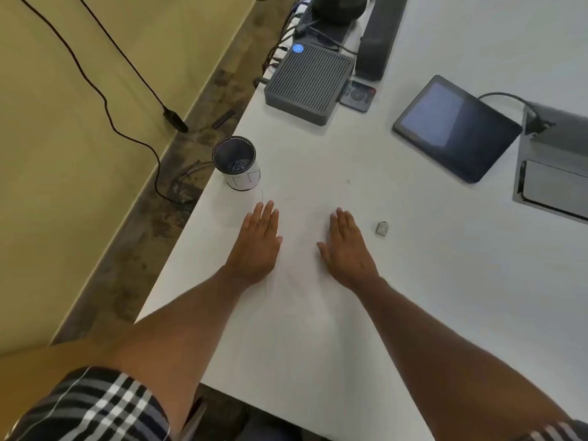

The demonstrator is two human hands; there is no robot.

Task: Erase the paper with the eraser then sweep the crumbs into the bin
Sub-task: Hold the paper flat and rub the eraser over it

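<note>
Both hands lie flat, palms down, fingers straight and close together and holding nothing — the left hand (pixel 258 243) and the right hand (pixel 346 246) press side by side on a faint white sheet of paper (pixel 299 281) that barely stands out from the white table (pixel 445 281), bare forearms reaching in from the near edge. The small grey eraser (pixel 382 228) sits on the table just beside the right hand's fingers, not touching them. Beyond the left fingertips, near the table's left edge, stands the bin (pixel 237 163) — a small upright cup, dark inside, something pale and unclear at its bottom.
</note>
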